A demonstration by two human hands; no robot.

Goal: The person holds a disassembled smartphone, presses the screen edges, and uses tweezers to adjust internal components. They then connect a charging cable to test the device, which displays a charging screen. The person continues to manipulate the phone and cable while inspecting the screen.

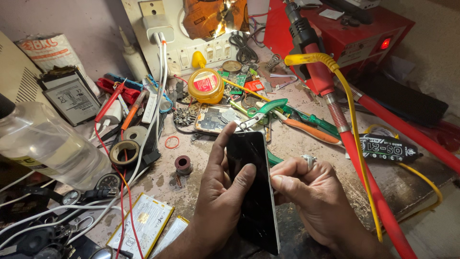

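The left hand [218, 192] grips a dark smartphone [251, 192], screen up and tilted, held just above the near edge of the cluttered table [297, 139], thumb pressed on the glass. The right hand [311, 192] is curled tight at the phone's right edge, fingertips pinched against the seam; whether it holds a small pick I can't tell. It looks like the edge is being worked open, which needs steady, shallow pressure along that seam. An opened phone body [215, 118] and green-handled tweezers [263, 110] lie just beyond.
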